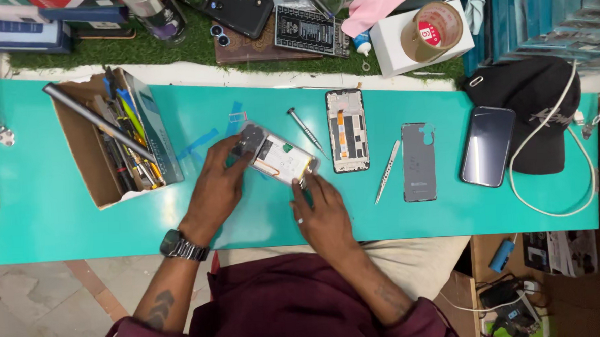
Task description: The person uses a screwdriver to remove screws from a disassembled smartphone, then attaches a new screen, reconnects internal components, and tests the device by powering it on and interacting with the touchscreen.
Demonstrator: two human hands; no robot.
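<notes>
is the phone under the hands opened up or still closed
Opened up: the phone between the left hand and right hand shows its battery and internal parts.

Bare turquoise worktop [39, 220] lies open along the near edge and at the far left corner. The cardboard tool box [87, 157] blocks the left; a screwdriver [305, 131], phone frame [347, 131], tweezers [386, 172], back cover [419, 162], dark phone [488, 146] and black cap [533, 104] with its white cable [551, 208] crowd the right.
</notes>
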